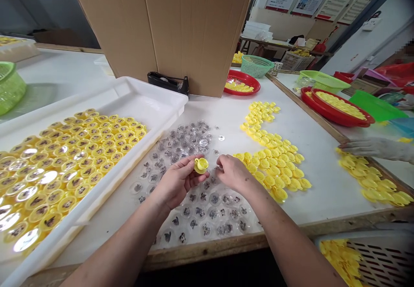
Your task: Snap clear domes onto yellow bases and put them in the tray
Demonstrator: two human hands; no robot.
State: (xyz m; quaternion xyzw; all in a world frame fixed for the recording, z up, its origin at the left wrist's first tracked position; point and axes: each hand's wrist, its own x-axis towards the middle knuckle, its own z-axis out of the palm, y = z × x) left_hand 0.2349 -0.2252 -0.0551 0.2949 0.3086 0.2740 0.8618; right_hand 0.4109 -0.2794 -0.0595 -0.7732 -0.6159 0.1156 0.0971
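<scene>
Between the thumb and fingers of my left hand (176,181) is a small yellow toy teacup (201,164), tilted so its inside faces up. My right hand (231,170) is just to its right, fingers curled down over the table; anything in its fingertips is hidden. Under and around both hands lie many clear plastic discs (213,213) with small dark printed pictures. Right of my right hand spreads a pile of yellow cup pieces (270,166). On the left, a white tray (153,127) holds rows of yellow cups with pictures inside.
A tall cardboard sheet (181,28) stands at the back behind a black tape dispenser (168,83). Red plates (255,89) and a green basket (257,66) sit beyond. At right, another person's gloved hand (375,147) touches yellow pieces past a wooden strip (310,110).
</scene>
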